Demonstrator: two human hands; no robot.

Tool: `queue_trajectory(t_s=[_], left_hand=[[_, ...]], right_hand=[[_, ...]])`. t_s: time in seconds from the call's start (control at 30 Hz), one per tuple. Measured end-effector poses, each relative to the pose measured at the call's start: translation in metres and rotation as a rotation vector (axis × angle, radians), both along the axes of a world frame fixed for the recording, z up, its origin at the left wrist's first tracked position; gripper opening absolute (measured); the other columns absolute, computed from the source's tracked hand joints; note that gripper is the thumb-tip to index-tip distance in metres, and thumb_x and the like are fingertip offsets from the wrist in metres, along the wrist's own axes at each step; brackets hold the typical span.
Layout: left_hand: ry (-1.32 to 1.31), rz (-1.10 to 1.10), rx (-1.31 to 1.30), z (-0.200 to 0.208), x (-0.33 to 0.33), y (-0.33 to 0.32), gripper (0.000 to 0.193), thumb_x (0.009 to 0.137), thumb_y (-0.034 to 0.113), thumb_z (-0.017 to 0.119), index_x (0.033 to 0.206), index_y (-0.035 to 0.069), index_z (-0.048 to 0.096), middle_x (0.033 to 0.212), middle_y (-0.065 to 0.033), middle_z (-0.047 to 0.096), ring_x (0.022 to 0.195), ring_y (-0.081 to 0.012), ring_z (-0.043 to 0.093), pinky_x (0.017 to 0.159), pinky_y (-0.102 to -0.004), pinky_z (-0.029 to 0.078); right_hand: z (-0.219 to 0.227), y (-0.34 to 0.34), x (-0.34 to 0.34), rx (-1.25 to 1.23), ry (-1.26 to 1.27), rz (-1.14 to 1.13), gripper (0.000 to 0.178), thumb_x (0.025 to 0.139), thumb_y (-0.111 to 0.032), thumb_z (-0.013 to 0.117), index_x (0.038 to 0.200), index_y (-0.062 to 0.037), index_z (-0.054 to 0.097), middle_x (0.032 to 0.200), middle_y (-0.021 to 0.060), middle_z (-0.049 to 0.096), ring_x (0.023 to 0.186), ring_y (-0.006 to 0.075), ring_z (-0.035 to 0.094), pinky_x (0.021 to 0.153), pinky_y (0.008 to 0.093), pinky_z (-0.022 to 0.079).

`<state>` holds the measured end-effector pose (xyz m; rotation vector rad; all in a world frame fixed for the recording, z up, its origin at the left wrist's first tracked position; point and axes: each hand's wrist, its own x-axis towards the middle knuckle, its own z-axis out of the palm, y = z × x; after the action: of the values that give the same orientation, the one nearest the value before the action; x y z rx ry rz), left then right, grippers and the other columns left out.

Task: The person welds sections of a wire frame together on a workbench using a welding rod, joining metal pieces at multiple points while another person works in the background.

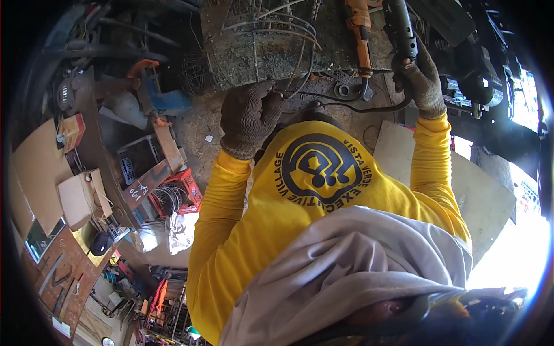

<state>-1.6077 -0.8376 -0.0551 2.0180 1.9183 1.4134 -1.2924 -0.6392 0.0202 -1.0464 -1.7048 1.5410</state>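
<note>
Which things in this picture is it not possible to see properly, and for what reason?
All in the head view:
- Left hand: curled glove hides whether it grips anything.
- Dark perforated tube by the right hand: far end cut off by the upper edge.
- Orange tool: top cut off likewise.
- Bright area at right: glare hides details.

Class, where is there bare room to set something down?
Mostly bare floor lies between the left hand and the blue metal piece, save a small white scrap. The pale sheet beside the right sleeve also shows open surface. The worktop is crowded: looped wire on its left, an orange tool on its right.
</note>
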Motion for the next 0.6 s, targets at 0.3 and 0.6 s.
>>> queue_trajectory(t_s=[0.3, 0.6], left_hand=[[0.067, 0.174, 0.071, -0.004, 0.018, -0.002, 0.029, 0.082, 0.014, 0.078, 0.109, 0.010, 0.068, 0.086, -0.0076, 0.068, 0.075, -0.0279, 0.065, 0.069, -0.0403, 0.051], [0.128, 0.216, 0.042, -0.005, 0.023, -0.002, 0.030, 0.081, 0.006, 0.081, 0.107, 0.006, 0.067, 0.091, -0.0084, 0.069, 0.071, -0.0211, 0.064, 0.063, -0.0327, 0.052]], right_hand=[[-0.005, 0.018, -0.009, -0.049, -0.047, 0.092, 0.067, 0.096, -0.030, 0.069, 0.148, 0.0003, 0.039, 0.090, 0.0042, 0.059, 0.066, 0.0091, 0.056, 0.057, 0.0235, 0.049], [-0.008, 0.032, -0.011, -0.014, -0.050, 0.175, 0.065, 0.097, -0.034, 0.068, 0.145, 0.0008, 0.042, 0.090, 0.0034, 0.059, 0.065, 0.0081, 0.055, 0.056, 0.0227, 0.048]])
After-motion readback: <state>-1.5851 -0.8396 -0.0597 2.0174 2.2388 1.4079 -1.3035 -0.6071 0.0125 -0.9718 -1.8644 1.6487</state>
